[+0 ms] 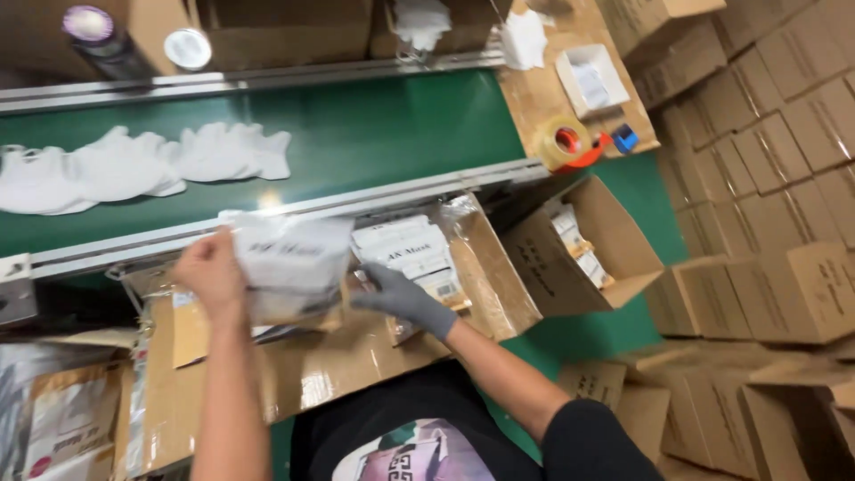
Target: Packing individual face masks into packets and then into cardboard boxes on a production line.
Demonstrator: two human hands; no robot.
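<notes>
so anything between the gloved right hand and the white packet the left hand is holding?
Nothing visible. The left hand grips the white packet at its left edge; the gloved right hand sits just right of it over the brown cardboard surface, with a narrow open gap between. Whether its fingers touch the packet is blurred.

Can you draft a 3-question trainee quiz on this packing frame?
1. True or false: the right hand wears a grey glove.
2. What does the bare left hand grip? A) tape dispenser B) white packet C) blue clip
3. What white things lie loose on the green conveyor belt?

Key: 1 true. 2 B, the white packet. 3 white masks.
</notes>
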